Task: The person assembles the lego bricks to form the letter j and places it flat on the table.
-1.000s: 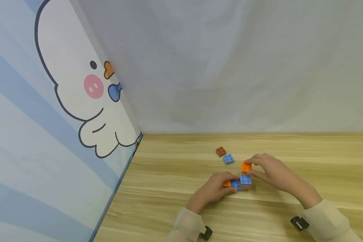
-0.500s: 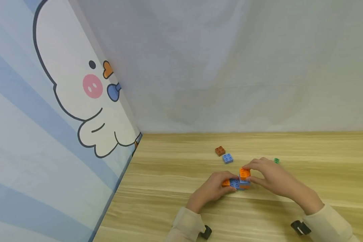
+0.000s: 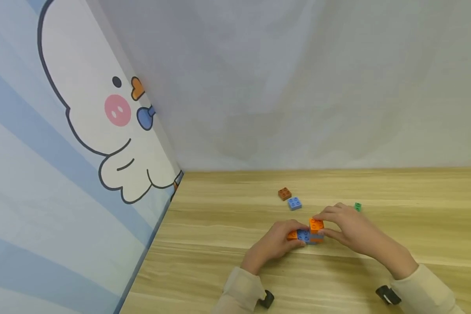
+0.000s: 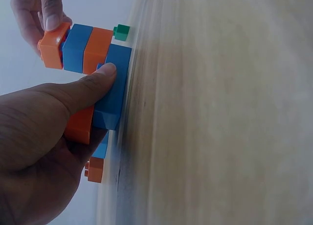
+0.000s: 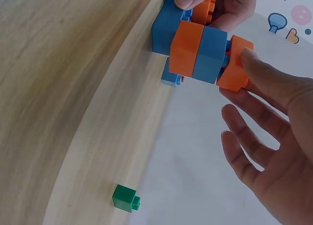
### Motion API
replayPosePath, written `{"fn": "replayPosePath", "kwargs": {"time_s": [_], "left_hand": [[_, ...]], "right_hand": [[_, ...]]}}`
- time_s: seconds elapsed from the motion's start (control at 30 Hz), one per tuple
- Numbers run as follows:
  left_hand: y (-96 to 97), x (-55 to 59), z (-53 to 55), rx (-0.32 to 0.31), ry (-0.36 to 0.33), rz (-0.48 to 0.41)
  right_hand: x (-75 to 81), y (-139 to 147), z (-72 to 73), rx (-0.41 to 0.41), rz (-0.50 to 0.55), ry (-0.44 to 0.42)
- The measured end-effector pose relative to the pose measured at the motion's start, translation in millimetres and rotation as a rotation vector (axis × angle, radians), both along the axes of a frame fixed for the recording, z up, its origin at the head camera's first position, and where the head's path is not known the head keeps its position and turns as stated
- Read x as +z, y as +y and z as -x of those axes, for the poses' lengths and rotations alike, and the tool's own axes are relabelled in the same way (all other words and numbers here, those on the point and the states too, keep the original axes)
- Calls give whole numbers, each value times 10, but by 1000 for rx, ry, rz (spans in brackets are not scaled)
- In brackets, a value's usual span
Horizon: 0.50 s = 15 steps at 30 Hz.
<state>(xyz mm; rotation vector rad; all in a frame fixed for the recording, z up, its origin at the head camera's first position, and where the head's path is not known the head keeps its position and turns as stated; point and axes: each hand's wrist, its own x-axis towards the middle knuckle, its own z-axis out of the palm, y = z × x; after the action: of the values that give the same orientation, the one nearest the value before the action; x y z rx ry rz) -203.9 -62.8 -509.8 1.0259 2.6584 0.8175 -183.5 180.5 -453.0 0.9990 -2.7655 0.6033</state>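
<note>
My left hand grips the long blue toy brick at the bottom of a small build, its thumb over the brick's side. Beneath that thumb, a lower orange brick is stacked on the blue one's left end. At the other end rise an orange brick and a blue brick. Over these, my right hand pinches the top orange brick between thumb and fingers. That brick leans slightly, with blue studs showing in a narrow gap below it.
Behind the build lie a loose brown brick and a loose blue brick on the wooden table. A small green brick sits beyond my right hand. A pale wall bounds the back.
My right hand has brought the orange brick down and toward me, from behind the stack onto its top. The left hand keeps its hold. The green brick has come into sight.
</note>
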Motion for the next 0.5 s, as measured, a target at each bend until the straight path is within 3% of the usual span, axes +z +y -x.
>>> {"fn": "replayPosePath", "kwargs": {"time_s": [0.5], "left_hand": [[-7,31,-23,-5,1,-7]], "right_hand": [[-14,-42,-48,-29,-23,69]]}}
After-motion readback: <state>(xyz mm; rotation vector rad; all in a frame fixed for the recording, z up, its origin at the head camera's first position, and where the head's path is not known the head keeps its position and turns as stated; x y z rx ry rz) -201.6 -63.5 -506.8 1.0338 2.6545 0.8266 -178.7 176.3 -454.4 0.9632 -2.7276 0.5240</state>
